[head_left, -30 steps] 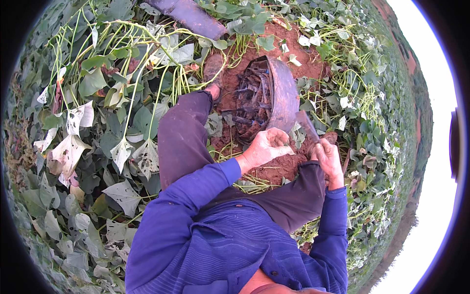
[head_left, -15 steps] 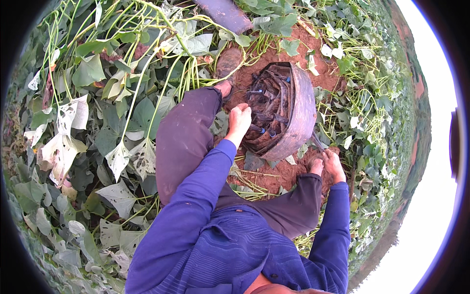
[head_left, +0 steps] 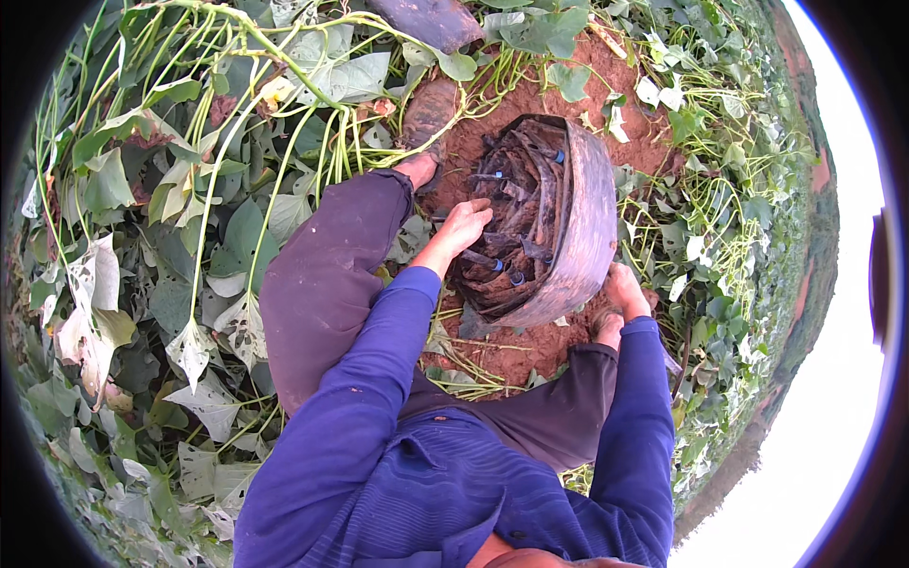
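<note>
A soil-smeared roll of black hose (head_left: 582, 232) with blue fittings sits upright between my legs, its coiled inside facing left. My left hand (head_left: 462, 227) grips the inner coils at the roll’s left, fingers curled. My right hand (head_left: 625, 286) is closed on the roll’s lower right side, fingertips partly hidden. A narrow blade-like tool (head_left: 670, 363) lies beside my right forearm, mostly hidden.
Reddish soil (head_left: 516, 350) surrounds the roll. Dense leafy vines (head_left: 218, 256) cover the ground on both sides, with long stems over my left foot (head_left: 426, 118). A dark flat piece (head_left: 426, 21) lies at the top.
My right hand has let go of the blade and moved onto the roll. My left hand has moved up onto the coils, and the roll sits further right in view.
</note>
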Motion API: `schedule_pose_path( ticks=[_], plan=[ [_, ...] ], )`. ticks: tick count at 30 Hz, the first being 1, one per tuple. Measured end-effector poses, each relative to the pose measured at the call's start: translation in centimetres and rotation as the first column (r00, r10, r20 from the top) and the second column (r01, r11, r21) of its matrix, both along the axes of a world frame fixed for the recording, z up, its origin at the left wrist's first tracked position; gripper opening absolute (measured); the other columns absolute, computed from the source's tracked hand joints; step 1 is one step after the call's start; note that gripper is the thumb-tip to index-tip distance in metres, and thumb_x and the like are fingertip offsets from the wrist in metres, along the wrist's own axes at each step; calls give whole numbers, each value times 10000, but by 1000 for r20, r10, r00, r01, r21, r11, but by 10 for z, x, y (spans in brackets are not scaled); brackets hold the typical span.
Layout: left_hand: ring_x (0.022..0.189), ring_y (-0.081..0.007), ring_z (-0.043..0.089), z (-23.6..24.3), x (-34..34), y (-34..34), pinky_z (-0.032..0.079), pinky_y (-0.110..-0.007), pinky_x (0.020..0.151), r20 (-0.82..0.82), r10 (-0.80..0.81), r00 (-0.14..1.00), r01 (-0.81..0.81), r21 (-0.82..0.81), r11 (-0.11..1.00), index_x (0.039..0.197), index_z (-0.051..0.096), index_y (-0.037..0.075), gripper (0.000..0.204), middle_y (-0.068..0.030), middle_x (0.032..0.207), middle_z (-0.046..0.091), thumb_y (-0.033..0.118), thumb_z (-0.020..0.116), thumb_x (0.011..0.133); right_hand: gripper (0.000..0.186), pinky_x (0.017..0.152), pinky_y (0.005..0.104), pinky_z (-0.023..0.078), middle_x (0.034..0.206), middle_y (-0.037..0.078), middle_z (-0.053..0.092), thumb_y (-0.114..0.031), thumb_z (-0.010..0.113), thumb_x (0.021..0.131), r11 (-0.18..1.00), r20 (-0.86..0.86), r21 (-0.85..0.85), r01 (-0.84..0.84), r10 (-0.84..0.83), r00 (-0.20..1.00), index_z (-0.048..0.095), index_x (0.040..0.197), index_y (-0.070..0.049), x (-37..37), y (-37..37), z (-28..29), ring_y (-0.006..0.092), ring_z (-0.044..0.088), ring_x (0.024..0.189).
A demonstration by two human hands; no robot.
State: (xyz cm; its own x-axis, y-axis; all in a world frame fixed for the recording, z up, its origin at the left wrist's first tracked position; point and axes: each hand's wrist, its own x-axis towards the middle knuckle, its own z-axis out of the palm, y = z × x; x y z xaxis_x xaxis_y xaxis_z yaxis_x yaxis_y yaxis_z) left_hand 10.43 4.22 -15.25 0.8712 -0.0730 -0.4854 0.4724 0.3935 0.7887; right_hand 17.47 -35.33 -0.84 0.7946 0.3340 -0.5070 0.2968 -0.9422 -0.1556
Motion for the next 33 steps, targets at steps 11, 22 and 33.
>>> schedule_pose_path(
  ticks=[11,22,33],
  plan=[
    [1258,-227,606,-6,30,5,421,-335,1097,-185,-269,945,276,14,961,1340,661,-76,522,-144,1371,683,339,560,1040,195,773,575,538,868,224,719,-246,574,1004,999,88,27,-33,30,996,668,1005,-74,9,37,-21,457,697,879],
    [992,-274,711,-62,46,17,580,-400,810,-316,-200,927,201,-32,979,1298,648,-44,508,-162,1176,716,381,534,1045,231,831,532,551,929,188,728,-272,583,1012,990,-122,142,21,-3,993,686,1082,-78,30,57,-46,417,699,950],
    [1006,-317,710,-47,56,57,593,-442,873,-453,-125,883,81,-115,990,1385,583,10,525,-140,1245,697,399,549,1034,188,822,502,547,1009,153,733,-210,634,934,879,-1,474,-41,47,999,715,1043,-81,40,74,-118,392,690,992]
  ],
)
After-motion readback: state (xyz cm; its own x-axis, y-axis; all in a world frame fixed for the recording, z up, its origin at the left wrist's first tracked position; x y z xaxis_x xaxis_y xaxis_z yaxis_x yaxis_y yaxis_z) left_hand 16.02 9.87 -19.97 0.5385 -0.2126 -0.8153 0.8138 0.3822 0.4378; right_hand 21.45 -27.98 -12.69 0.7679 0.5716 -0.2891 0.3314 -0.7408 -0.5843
